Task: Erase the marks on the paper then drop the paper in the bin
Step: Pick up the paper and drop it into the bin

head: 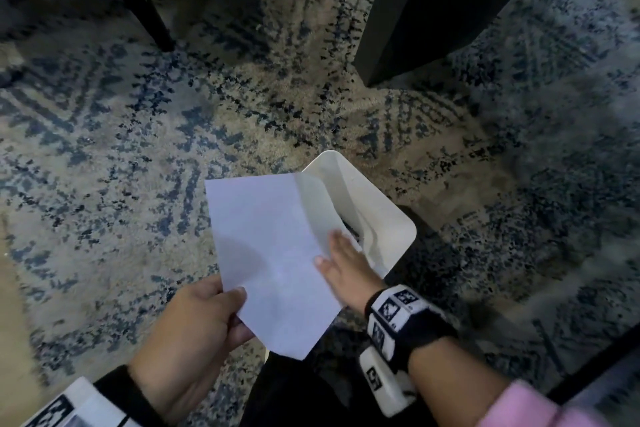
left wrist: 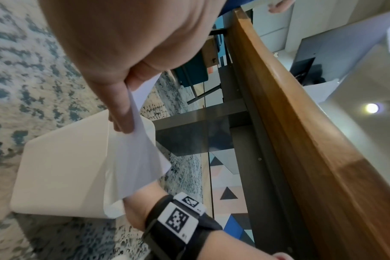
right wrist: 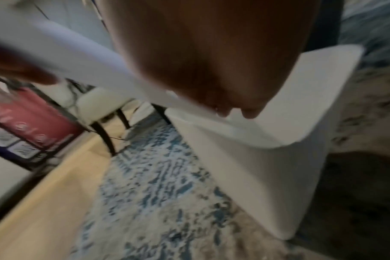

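Blue-and-beige patterned rug (head: 138,149) underfoot, dark table leg (head: 388,28) behind, and the white bin (head: 391,215) stands open below. The paper (head: 270,253) hangs half over the bin's mouth. Left hand (head: 194,326) pinches its near corner, thumb on top, fingers curled beneath. Right hand (head: 346,260) lies flat on the far edge, fingers straight and together. It's light and floppy, I'd say, so hold the edges and steer it in.

A home room, patterned blue-and-beige rug (head: 173,135), wooden table edge (left wrist: 301,123), dark chair legs (head: 152,10)
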Available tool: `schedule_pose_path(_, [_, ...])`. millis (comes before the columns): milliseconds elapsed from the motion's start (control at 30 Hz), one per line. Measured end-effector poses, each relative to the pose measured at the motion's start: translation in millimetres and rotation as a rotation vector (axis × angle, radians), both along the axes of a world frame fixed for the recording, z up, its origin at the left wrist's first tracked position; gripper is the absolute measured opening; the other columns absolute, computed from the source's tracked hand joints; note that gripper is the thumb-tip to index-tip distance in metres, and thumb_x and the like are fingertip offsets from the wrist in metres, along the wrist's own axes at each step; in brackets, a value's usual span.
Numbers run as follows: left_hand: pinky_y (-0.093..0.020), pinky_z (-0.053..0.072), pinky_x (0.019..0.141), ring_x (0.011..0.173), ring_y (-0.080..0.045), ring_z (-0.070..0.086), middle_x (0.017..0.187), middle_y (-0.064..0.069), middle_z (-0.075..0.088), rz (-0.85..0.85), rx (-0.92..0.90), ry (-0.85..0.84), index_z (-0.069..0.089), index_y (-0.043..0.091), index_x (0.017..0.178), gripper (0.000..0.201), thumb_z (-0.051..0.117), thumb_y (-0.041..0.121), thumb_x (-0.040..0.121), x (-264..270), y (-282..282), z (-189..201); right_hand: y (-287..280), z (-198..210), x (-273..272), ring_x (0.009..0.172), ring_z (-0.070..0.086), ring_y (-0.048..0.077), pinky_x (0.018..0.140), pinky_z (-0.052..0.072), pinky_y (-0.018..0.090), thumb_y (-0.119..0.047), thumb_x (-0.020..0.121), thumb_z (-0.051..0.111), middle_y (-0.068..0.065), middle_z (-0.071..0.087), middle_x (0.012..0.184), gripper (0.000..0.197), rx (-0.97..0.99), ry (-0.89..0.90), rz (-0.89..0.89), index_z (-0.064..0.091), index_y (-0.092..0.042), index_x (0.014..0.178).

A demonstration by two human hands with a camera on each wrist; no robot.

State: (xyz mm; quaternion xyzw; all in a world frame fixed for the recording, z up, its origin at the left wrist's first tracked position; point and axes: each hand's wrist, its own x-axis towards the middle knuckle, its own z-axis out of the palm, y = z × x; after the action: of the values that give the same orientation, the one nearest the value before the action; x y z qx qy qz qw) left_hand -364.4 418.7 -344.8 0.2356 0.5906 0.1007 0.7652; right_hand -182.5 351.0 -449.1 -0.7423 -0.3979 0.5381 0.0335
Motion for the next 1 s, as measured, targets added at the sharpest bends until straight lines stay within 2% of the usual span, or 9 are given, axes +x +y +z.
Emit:
schedule_pose_path(100, [-0.023, 0.057, 0.051, 0.07, -0.014, 0.072, 0.077, 0.001, 0.077, -0.059, 0.03, 0.03, 0.062, 0.006, 0.089, 0.029, 0.04, -0.013, 0.085, 0, 1, 3, 8, 13, 0, 0.144, -0.017, 0.01, 0.119, -0.003, 0.036, -0.048, 0.098, 0.029, -0.009, -0.02, 0.156, 0.068, 0.121, 0.019, -0.078, -0.01, -0.027, 0.15])
schedule_pose_path(200, [-0.028, 0.06, 0.059, 0.073, -0.018, 0.072, 0.085, -0.004, 0.076, -0.116, 0.065, 0.071, 0.064, 0.006, 0.088, 0.036, 0.04, -0.02, 0.079, 7, -1, 4, 18, 24, -30, 0.14, -0.019, -0.001, 0.116, -0.006, 0.026, -0.047, 0.098, 0.031, -0.016, -0.019, 0.155, 0.066, 0.289, 0.189, 0.046, -0.009, -0.031, 0.149])
schedule_pose_path(367, [-0.047, 0.052, 0.088, 0.096, -0.028, 0.066, 0.1, -0.008, 0.072, -0.178, 0.072, 0.092, 0.063, 0.011, 0.098, 0.038, 0.044, -0.017, 0.08, -4, 2, 12, 5, -14, -1, 0.147, -0.002, 0.018, 0.119, 0.004, 0.035, -0.042, 0.101, 0.026, 0.003, -0.004, 0.16, 0.063, -0.102, 0.028, -0.118, 0.002, -0.016, 0.152])
schedule_pose_path(467, [-0.036, 0.057, 0.074, 0.086, -0.02, 0.07, 0.089, 0.0, 0.076, -0.226, 0.067, 0.057, 0.064, 0.014, 0.094, 0.043, 0.041, -0.019, 0.079, -8, 4, 14, 16, -7, 12, 0.146, -0.007, 0.016, 0.117, 0.0, 0.031, -0.036, 0.102, 0.028, 0.003, -0.009, 0.16, 0.063, 0.018, -0.068, -0.081, -0.003, -0.013, 0.151])
schedule_pose_path(600, [-0.036, 0.054, 0.068, 0.08, -0.02, 0.067, 0.08, 0.004, 0.076, -0.211, 0.056, 0.051, 0.063, 0.019, 0.091, 0.052, 0.032, -0.02, 0.078, 0, 5, 13, 38, 23, -24, 0.142, -0.014, 0.003, 0.116, -0.005, 0.026, -0.045, 0.099, 0.03, -0.013, -0.014, 0.156, 0.067, 0.287, 0.163, -0.022, -0.009, -0.025, 0.15])
schedule_pose_path(700, [-0.028, 0.05, 0.055, 0.071, -0.022, 0.065, 0.076, 0.001, 0.076, -0.207, 0.052, 0.062, 0.063, 0.016, 0.091, 0.052, 0.027, -0.018, 0.076, -3, 7, 11, 33, 12, -31, 0.144, -0.011, 0.008, 0.114, -0.005, 0.024, -0.043, 0.1, 0.03, -0.007, -0.011, 0.158, 0.065, 0.239, 0.214, 0.106, -0.005, -0.022, 0.151])
schedule_pose_path(833, [-0.042, 0.032, 0.068, 0.076, -0.03, 0.044, 0.086, -0.014, 0.054, -0.208, 0.041, 0.133, 0.054, -0.002, 0.088, 0.024, 0.037, -0.008, 0.072, -15, 11, 11, 27, -7, 12, 0.146, 0.008, 0.025, 0.117, 0.01, 0.037, -0.044, 0.1, 0.029, 0.003, -0.004, 0.16, 0.065, -0.087, -0.043, -0.151, -0.001, -0.018, 0.152])
schedule_pose_path(933, [-0.041, 0.042, 0.072, 0.077, -0.029, 0.056, 0.082, -0.016, 0.066, -0.245, 0.06, 0.144, 0.062, 0.005, 0.086, 0.029, 0.036, -0.006, 0.085, -10, 11, 11, 32, 13, 9, 0.147, -0.006, 0.018, 0.119, 0.003, 0.034, -0.039, 0.1, 0.034, -0.002, -0.011, 0.159, 0.068, 0.201, -0.07, -0.074, -0.004, -0.017, 0.151])
schedule_pose_path(1000, [-0.033, 0.049, 0.067, 0.07, -0.021, 0.066, 0.074, -0.001, 0.076, -0.272, 0.072, 0.125, 0.066, 0.01, 0.086, 0.035, 0.035, -0.006, 0.087, -1, 9, 15, 37, 31, -14, 0.142, -0.017, 0.007, 0.116, -0.005, 0.028, -0.045, 0.098, 0.032, -0.013, -0.019, 0.156, 0.069, 0.339, 0.091, 0.019, -0.011, -0.026, 0.15])
